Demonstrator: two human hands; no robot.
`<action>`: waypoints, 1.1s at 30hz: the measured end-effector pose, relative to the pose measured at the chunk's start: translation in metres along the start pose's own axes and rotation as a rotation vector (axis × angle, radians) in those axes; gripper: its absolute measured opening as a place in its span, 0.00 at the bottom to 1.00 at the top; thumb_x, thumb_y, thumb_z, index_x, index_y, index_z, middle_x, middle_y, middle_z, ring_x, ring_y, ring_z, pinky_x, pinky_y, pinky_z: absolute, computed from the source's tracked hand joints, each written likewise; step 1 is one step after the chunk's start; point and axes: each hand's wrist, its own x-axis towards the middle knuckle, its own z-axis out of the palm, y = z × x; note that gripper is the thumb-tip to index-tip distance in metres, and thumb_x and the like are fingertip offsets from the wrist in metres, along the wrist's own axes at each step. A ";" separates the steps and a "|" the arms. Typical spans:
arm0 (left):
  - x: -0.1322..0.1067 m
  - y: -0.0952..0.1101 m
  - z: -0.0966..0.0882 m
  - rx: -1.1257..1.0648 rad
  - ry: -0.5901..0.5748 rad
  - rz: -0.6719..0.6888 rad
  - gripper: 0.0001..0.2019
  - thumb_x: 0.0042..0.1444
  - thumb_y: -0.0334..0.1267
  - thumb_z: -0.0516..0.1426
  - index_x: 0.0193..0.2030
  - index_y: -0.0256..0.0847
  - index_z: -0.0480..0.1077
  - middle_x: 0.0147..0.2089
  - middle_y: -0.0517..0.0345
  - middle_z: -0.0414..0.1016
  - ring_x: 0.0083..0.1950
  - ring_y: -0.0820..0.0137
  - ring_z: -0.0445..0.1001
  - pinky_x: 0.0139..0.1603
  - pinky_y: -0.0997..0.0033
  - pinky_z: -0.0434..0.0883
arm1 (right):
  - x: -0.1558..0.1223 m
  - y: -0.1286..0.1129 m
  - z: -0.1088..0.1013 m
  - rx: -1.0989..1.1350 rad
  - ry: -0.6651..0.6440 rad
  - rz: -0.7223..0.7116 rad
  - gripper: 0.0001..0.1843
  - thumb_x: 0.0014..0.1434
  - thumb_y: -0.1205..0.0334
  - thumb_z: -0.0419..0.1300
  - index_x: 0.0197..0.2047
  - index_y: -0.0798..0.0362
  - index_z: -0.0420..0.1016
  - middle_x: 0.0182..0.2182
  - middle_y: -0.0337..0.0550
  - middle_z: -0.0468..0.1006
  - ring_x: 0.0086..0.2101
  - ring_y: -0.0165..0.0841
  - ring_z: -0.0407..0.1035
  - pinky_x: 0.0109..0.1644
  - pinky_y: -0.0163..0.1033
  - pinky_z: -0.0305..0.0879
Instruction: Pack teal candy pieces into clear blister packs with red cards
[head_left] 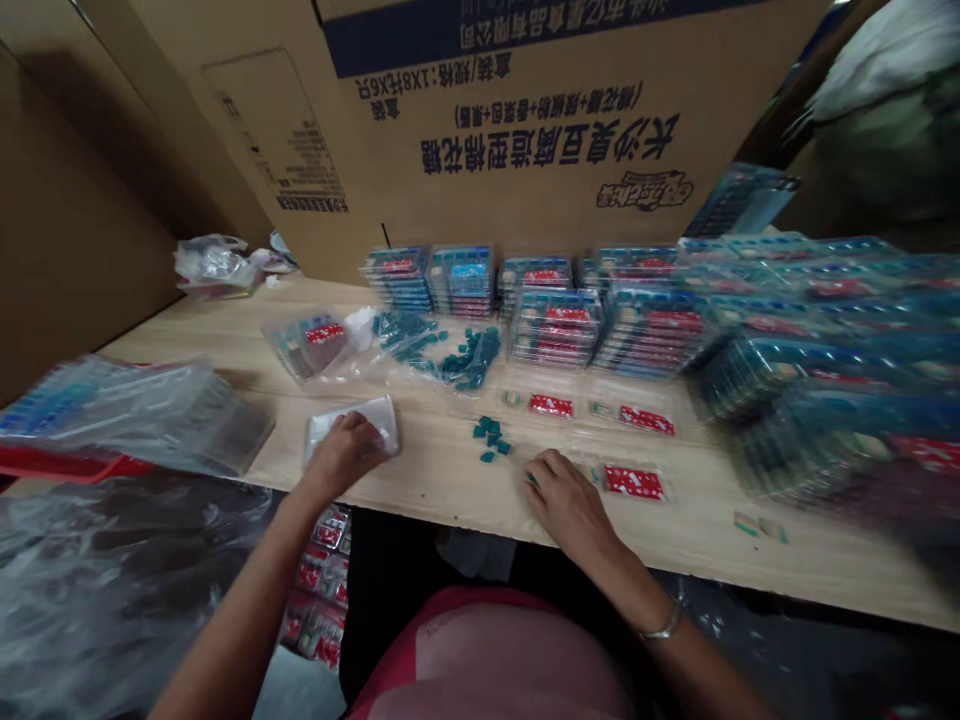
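Forearms [240,600] reach, left hand [343,455] on clear tray [384,415], right hand [570,505] by teal pieces [489,438].

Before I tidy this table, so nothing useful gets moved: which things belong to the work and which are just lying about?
Work: left hand on clear plastic tray; right hand; teal pieces; red card; stacked packs.
Lying about: crumpled plastic bag; printed cardboard carton; plastic sheeting.

A way runs along the table [420,500] between left hand [343,456] and right hand [570,505], teal pieces [489,440] partly in it. Stacked trays [645,330] block the far side; red cards [634,482] crowd the right hand.
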 end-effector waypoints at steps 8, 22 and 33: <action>0.021 -0.048 -0.027 -0.253 -0.211 0.120 0.16 0.45 0.52 0.61 0.30 0.39 0.76 0.32 0.54 0.70 0.36 0.66 0.70 0.37 0.70 0.68 | 0.037 0.009 -0.009 0.179 -0.067 -0.044 0.07 0.60 0.70 0.54 0.38 0.53 0.73 0.37 0.44 0.75 0.41 0.35 0.67 0.45 0.39 0.60; 0.019 -0.044 -0.028 -0.166 -0.188 0.167 0.19 0.51 0.55 0.55 0.31 0.42 0.77 0.34 0.52 0.72 0.35 0.67 0.70 0.35 0.72 0.68 | 0.014 -0.018 -0.008 0.159 -0.123 -0.151 0.04 0.57 0.65 0.59 0.35 0.55 0.74 0.38 0.48 0.74 0.40 0.38 0.66 0.44 0.41 0.59; 0.006 -0.036 -0.032 -0.089 -0.077 0.248 0.26 0.52 0.63 0.50 0.30 0.40 0.74 0.30 0.52 0.72 0.32 0.66 0.73 0.32 0.70 0.71 | 0.058 -0.032 0.020 -0.027 -0.061 -0.168 0.07 0.62 0.67 0.54 0.34 0.56 0.72 0.34 0.45 0.75 0.37 0.37 0.66 0.43 0.41 0.57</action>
